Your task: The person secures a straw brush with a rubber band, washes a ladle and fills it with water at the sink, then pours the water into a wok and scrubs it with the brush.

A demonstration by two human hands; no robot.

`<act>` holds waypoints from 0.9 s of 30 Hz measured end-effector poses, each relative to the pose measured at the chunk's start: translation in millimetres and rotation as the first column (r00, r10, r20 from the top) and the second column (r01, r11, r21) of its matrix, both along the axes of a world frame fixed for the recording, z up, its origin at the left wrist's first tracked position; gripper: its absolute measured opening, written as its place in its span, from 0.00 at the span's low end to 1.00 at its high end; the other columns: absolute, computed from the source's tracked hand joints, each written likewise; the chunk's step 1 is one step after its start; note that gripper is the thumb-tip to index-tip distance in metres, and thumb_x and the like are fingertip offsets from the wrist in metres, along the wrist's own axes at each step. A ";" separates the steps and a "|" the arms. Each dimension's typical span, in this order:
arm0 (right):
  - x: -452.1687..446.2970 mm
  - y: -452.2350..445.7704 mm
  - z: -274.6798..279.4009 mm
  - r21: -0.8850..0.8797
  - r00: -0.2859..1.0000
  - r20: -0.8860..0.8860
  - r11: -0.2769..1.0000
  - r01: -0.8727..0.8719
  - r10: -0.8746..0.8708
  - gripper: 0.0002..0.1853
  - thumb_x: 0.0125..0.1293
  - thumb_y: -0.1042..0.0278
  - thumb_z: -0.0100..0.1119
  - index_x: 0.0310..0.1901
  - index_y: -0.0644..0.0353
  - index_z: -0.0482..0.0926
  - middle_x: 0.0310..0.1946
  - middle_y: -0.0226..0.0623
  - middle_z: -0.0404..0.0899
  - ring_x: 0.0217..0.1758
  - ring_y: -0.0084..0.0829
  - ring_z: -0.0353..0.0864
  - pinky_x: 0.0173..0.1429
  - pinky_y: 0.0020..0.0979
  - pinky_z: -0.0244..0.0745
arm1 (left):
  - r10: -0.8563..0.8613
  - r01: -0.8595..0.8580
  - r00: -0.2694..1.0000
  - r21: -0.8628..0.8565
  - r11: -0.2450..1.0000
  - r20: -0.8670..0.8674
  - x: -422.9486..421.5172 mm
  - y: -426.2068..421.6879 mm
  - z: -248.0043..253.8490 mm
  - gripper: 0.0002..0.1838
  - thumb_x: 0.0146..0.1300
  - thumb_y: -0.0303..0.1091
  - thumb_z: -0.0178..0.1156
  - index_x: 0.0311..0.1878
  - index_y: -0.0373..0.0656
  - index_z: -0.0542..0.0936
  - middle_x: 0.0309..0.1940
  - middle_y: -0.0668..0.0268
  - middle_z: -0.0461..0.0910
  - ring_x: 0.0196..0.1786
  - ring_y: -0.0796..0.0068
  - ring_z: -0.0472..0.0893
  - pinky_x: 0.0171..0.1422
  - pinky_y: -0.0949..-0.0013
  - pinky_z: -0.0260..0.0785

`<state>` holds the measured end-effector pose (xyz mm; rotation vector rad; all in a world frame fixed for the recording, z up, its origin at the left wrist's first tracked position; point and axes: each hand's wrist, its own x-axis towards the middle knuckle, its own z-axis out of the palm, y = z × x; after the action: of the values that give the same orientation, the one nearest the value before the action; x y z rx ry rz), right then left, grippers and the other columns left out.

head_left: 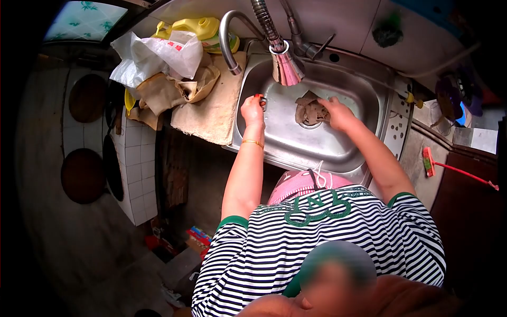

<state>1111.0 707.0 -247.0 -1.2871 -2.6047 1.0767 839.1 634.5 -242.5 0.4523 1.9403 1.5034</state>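
A brown cloth (310,109) lies crumpled over the drain in the steel sink (296,141). My right hand (339,113) grips its right edge, fingers closed on the fabric. At the sink's left wall is my left hand (253,110), its fingers curled in. Something small, red and dark shows at those fingertips, too small to name. Above the basin hangs a chrome spray head (287,66) on a coiled hose, and a curved spout (226,39) rises to its left.
Left of the sink, a worn board (203,120) bears brown cloths, a white plastic bag (158,55) and a yellow jug (194,26). A red-handled brush (429,161) is at the right. Two round brown lids (83,176) stand at the far left.
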 end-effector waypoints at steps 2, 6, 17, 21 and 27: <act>-7.2 6.3 -5.9 -0.047 0.990 -0.142 0.999 0.017 -0.024 0.37 0.52 0.74 0.53 0.67 0.59 0.56 0.59 0.51 0.64 0.55 0.51 0.71 0.58 0.40 0.69 | -0.055 0.052 0.996 0.046 0.998 0.074 16.7 0.4 5.6 0.07 0.60 0.29 0.55 0.33 0.39 0.81 0.26 0.70 0.78 0.28 0.82 0.74 0.33 0.78 0.64; -53.9 6.1 5.1 -0.222 0.871 -0.467 0.974 0.050 -0.151 0.39 0.51 0.73 0.57 0.67 0.61 0.55 0.61 0.51 0.63 0.55 0.44 0.73 0.57 0.37 0.70 | -0.229 0.220 0.961 0.073 0.973 0.157 53.2 -1.1 19.2 0.09 0.62 0.34 0.54 0.35 0.42 0.81 0.31 0.72 0.78 0.35 0.82 0.74 0.36 0.76 0.63; -100.4 -22.8 11.5 -0.275 0.873 -0.416 0.950 0.147 -0.255 0.10 0.59 0.66 0.49 0.34 0.66 0.75 0.33 0.53 0.78 0.38 0.47 0.79 0.42 0.41 0.71 | -0.092 0.093 0.996 0.132 0.987 -0.010 75.1 2.5 9.9 0.08 0.60 0.29 0.55 0.38 0.36 0.79 0.31 0.67 0.79 0.33 0.78 0.75 0.38 0.75 0.65; -81.7 -23.4 31.6 -0.327 0.903 -0.394 0.944 0.036 -0.171 0.11 0.61 0.65 0.47 0.30 0.62 0.76 0.28 0.48 0.78 0.37 0.45 0.78 0.41 0.40 0.71 | 0.013 -0.020 0.991 0.049 0.999 0.131 67.5 4.1 20.0 0.07 0.60 0.29 0.54 0.29 0.37 0.78 0.25 0.66 0.78 0.27 0.78 0.74 0.32 0.75 0.64; -66.3 -22.7 24.3 -0.372 0.905 -0.387 0.928 0.024 -0.178 0.11 0.61 0.65 0.47 0.29 0.61 0.77 0.26 0.45 0.78 0.33 0.42 0.78 0.38 0.38 0.70 | -0.013 0.009 0.975 0.017 1.000 0.223 71.8 4.3 17.9 0.07 0.59 0.29 0.55 0.30 0.35 0.77 0.24 0.65 0.77 0.22 0.79 0.71 0.25 0.76 0.62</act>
<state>1044.7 684.3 -222.7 -1.0765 -2.0676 1.6543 911.0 638.9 -224.6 0.2858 1.7492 1.4950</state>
